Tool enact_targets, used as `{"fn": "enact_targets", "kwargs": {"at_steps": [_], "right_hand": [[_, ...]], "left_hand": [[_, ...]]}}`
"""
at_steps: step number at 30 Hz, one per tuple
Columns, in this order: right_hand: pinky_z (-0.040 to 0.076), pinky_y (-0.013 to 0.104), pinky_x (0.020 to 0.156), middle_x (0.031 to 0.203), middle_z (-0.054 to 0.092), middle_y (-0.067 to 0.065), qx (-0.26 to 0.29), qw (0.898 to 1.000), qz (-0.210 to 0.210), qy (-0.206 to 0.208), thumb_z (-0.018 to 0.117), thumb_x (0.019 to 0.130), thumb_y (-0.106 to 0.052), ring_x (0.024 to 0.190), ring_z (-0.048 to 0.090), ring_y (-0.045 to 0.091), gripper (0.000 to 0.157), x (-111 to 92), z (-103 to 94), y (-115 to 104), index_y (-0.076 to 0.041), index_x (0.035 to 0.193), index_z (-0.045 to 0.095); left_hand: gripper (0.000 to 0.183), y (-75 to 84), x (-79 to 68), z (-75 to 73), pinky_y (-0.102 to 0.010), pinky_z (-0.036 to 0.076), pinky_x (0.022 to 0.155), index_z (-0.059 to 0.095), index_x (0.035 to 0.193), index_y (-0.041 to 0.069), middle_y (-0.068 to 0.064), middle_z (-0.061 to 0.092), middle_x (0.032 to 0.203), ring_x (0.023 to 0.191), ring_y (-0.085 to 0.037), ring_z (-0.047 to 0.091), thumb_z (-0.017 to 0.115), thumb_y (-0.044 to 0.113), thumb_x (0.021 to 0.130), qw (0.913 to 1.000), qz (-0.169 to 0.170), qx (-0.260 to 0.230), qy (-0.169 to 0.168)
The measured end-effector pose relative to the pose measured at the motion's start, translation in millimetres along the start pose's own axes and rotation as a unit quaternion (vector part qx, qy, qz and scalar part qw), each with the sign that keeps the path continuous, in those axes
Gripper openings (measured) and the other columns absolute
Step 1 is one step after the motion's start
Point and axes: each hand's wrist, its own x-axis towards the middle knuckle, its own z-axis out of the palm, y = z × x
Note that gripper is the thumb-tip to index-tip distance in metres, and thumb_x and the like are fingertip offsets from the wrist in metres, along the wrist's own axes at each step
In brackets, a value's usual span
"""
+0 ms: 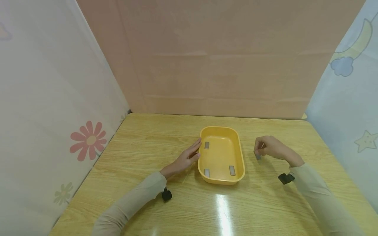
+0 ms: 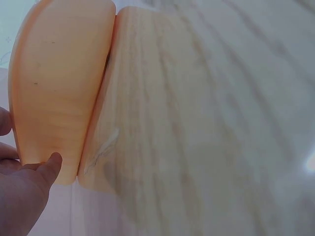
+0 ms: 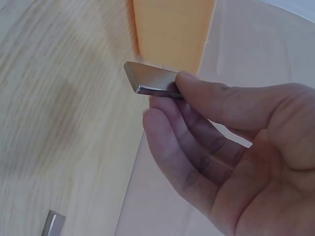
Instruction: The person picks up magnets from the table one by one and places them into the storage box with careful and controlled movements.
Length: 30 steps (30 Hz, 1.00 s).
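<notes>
A yellow plastic bin stands on the table, with three small grey rectangular metal blocks on its floor: one block at the left, another at the near left and the third at the near right. My left hand rests against the bin's left side, fingers fairly straight. The left wrist view shows the thumb on the outer wall. To the right of the bin, my right hand pinches a shiny flat metal block between thumb and fingertips.
Another small metal block lies on the table below the right hand in the right wrist view. The wooden table meets a plain pinkish panel at the back. Patterned cloths hang left and right.
</notes>
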Motion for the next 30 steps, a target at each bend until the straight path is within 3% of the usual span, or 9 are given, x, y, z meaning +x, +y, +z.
{"fn": "enact_targets", "kwargs": {"at_steps": [12,30], "right_hand": [[0.054,0.033,0.062,0.085,0.067,0.002,-0.012,1.000,-0.017,0.017,0.068,0.091,0.000,0.073,0.063,0.021,0.009,5,-9.3,-10,-0.007,0.086,0.067],[0.056,0.037,0.070,0.088,0.069,0.003,-0.003,0.999,-0.024,0.035,0.069,0.093,-0.005,0.079,0.066,0.025,0.006,13,-12.6,-23,-0.007,0.088,0.068]], "left_hand": [[0.053,-0.9,-0.1,1.7,-0.044,0.019,0.117,0.017,0.149,-0.015,-0.028,0.003,0.160,0.148,-0.037,0.005,0.042,-0.004,0.104,0.9999,0.010,0.000,0.012],[0.053,-2.1,0.1,1.5,-0.045,0.017,0.118,0.017,0.150,-0.014,-0.027,0.004,0.161,0.148,-0.036,0.005,0.042,-0.004,0.104,0.9999,0.007,0.010,0.009]]}}
